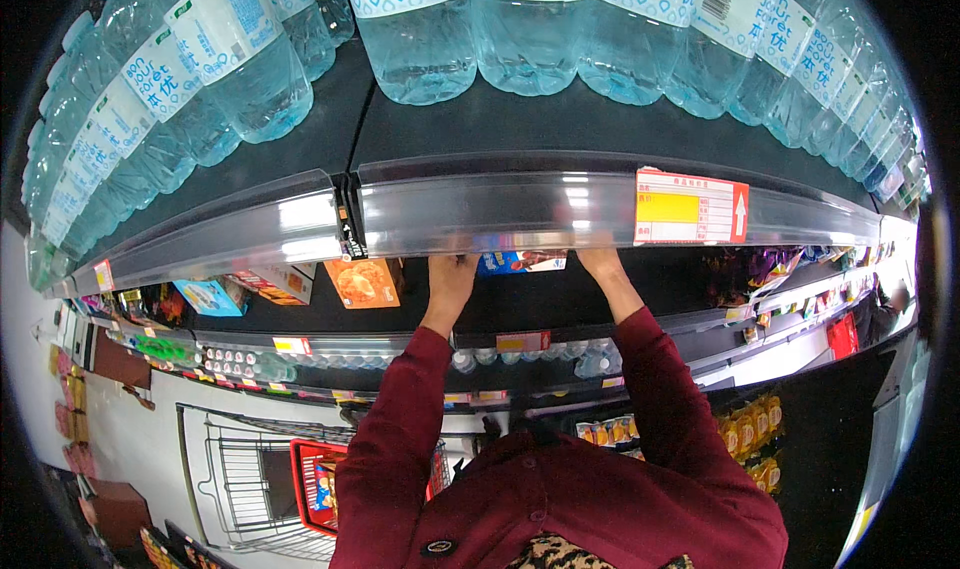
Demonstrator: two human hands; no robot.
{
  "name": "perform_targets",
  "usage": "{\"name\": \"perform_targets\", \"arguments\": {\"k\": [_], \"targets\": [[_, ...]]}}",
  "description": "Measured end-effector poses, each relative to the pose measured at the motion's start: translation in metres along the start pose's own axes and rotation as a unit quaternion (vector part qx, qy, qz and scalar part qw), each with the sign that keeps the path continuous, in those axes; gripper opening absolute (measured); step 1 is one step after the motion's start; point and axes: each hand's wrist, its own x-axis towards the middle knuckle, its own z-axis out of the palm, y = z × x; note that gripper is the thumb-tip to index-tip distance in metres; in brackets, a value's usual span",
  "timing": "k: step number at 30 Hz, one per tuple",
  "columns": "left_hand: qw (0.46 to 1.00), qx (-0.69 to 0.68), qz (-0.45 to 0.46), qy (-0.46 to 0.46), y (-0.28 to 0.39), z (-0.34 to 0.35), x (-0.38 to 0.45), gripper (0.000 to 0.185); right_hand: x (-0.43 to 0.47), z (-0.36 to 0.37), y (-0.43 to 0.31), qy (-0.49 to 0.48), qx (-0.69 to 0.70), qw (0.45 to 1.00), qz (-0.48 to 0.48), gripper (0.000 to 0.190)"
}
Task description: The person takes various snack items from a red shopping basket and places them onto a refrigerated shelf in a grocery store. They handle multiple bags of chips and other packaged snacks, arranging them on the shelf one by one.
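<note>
Both my arms, in maroon sleeves, reach under the upper shelf's clear front strip (487, 209) to a lower black shelf (540, 299). My left hand (451, 280) is at the left end of a blue printed package (501, 263). My right hand (598, 262) is near that package's right end. The shelf edge covers the fingers of both hands and the package's far part, so I cannot tell whether either hand grips it. An orange box with a food picture (364, 282) stands left of my left hand.
Large water bottles (525, 48) line the upper shelf. A red and yellow price card (691, 207) is on its front strip. A light-blue package (210, 297) is on the lower shelf's left. Small bottles (592, 363) sit further down. Behind is a wire cart (247, 479) holding a red basket (304, 486).
</note>
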Motion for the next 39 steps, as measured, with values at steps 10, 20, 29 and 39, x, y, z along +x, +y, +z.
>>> {"name": "perform_targets", "arguments": {"k": [10, 20, 29, 39], "targets": [[0.820, 0.554, 0.074, -0.126, -0.056, -0.005, 0.020, 0.023, 0.024, 0.074, 0.050, 0.035, 0.075, 0.991, 0.108, 0.029], [0.809, 0.564, 0.030, -0.166, -0.051, -0.003, 0.022, 0.024, 0.025, 0.071, 0.044, 0.034, 0.078, 0.992, 0.096, 0.027], [0.984, 0.121, 0.033, 0.128, 0.082, -0.035, -0.072, 0.031, -0.013, 0.053, 0.037, 0.079, 0.170, 0.980, 0.067, 0.026], [0.763, 0.433, -0.350, 0.328, 0.009, -0.164, -0.473, 0.055, -0.093, -0.002, -0.075, -0.036, 0.350, 0.914, 0.202, 0.024]]}}
